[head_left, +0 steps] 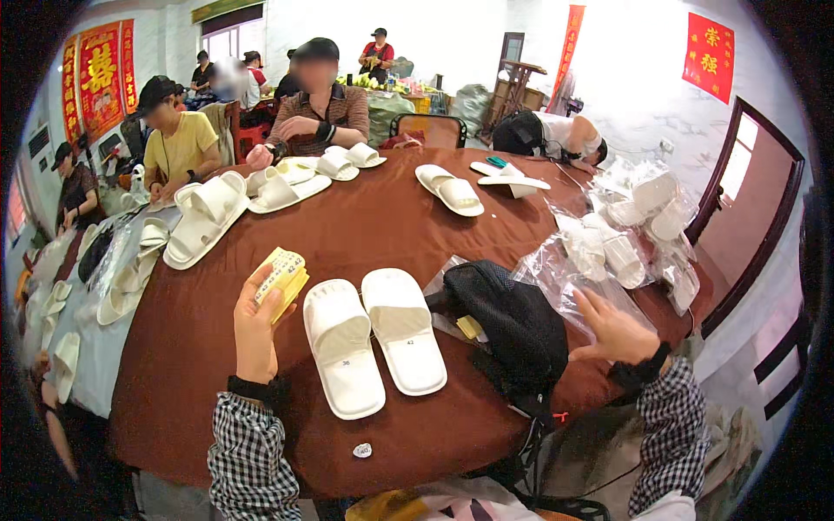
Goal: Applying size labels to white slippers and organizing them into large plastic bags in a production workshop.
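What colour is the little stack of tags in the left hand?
Yellow. The stack of tags in the left hand shows best in the head view.

White walls [452, 35] with red banners [101, 74], brown door [747, 191].

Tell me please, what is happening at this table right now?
A person in checked sleeves sits at a round brown table. The left hand holds a stack of yellow labels; the right hand reaches onto clear plastic bags beside a black bag. A pair of white slippers lies flat between the hands. More slippers, some bagged, lie around the table, where other people sit at work.
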Demonstrator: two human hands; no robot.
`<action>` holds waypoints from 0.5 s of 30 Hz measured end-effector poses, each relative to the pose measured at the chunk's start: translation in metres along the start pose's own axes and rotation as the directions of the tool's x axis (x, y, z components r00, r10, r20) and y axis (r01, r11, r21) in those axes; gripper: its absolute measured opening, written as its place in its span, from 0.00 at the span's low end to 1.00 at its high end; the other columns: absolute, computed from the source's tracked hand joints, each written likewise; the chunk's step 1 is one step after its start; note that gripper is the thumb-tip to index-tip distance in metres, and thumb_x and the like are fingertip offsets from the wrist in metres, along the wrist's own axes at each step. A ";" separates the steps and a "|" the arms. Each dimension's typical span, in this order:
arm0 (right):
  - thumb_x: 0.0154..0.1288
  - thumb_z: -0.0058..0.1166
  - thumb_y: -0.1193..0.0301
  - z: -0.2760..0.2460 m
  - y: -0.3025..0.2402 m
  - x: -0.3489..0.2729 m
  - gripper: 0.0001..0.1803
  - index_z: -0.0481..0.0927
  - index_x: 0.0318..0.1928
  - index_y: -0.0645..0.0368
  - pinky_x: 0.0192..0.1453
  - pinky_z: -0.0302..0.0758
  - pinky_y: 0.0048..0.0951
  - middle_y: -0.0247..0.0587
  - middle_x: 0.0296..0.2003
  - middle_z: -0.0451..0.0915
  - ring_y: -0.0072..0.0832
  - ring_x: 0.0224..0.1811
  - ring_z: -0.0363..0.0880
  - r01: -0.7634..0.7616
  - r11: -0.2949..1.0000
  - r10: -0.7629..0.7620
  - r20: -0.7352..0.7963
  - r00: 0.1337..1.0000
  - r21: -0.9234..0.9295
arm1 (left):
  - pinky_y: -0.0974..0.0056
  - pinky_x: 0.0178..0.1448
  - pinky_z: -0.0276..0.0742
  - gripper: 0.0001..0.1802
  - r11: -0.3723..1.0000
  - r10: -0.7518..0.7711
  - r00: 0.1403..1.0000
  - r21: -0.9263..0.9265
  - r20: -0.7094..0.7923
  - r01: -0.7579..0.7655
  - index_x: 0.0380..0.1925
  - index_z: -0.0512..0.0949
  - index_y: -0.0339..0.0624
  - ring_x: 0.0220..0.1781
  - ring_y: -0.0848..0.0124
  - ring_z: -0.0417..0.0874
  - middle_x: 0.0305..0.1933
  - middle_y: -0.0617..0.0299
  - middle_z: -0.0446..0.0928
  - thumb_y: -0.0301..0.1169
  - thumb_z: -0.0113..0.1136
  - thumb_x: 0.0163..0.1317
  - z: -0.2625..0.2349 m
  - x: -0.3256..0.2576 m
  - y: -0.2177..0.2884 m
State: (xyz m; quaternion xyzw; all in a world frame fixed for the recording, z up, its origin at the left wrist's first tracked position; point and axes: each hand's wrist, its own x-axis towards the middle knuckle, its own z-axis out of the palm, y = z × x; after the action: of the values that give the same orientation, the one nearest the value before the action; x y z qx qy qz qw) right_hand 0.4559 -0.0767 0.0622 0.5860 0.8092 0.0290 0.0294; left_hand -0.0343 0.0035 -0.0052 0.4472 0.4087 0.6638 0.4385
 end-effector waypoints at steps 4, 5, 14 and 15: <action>0.56 0.65 0.58 0.025 0.017 -0.024 0.49 0.54 0.71 0.60 0.69 0.64 0.44 0.60 0.65 0.62 0.55 0.68 0.61 -0.140 0.979 0.141 0.007 0.990 0.150 | 0.69 0.52 0.79 0.23 1.000 0.004 1.000 0.000 0.009 -0.004 0.63 0.67 0.40 0.53 0.71 0.81 0.58 0.57 0.76 0.28 0.52 0.68 0.001 -0.001 -0.001; 0.56 0.65 0.58 0.030 0.022 -0.028 0.49 0.54 0.71 0.60 0.69 0.64 0.44 0.60 0.65 0.62 0.55 0.68 0.61 -0.141 0.979 0.141 0.014 0.990 0.149 | 0.69 0.53 0.79 0.23 1.000 -0.002 1.000 -0.009 0.022 0.002 0.63 0.67 0.40 0.54 0.71 0.81 0.58 0.56 0.76 0.27 0.52 0.68 0.001 -0.001 -0.001; 0.51 0.56 0.78 0.095 0.024 -0.033 0.38 0.66 0.66 0.54 0.72 0.46 0.65 0.48 0.63 0.65 0.49 0.71 0.56 -0.228 0.945 0.137 -0.350 0.927 -0.236 | 0.65 0.60 0.75 0.23 0.967 0.073 0.992 0.238 0.102 -0.095 0.61 0.69 0.34 0.57 0.69 0.78 0.59 0.54 0.73 0.17 0.50 0.64 -0.006 -0.004 0.003; 0.52 0.55 0.79 0.104 0.019 -0.031 0.37 0.66 0.66 0.54 0.72 0.46 0.64 0.48 0.63 0.65 0.49 0.71 0.56 -0.266 0.952 0.188 -0.394 0.900 -0.152 | 0.65 0.60 0.75 0.23 0.966 0.073 0.992 0.241 0.099 -0.095 0.61 0.69 0.34 0.57 0.69 0.78 0.59 0.54 0.73 0.17 0.50 0.64 -0.008 -0.004 0.004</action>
State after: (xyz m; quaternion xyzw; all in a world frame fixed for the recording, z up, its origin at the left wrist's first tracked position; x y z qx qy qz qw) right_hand 0.4917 -0.0990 -0.0391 0.6544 0.7184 0.2255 -0.0697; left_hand -0.0423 -0.0026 -0.0045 0.5439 0.4483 0.6057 0.3692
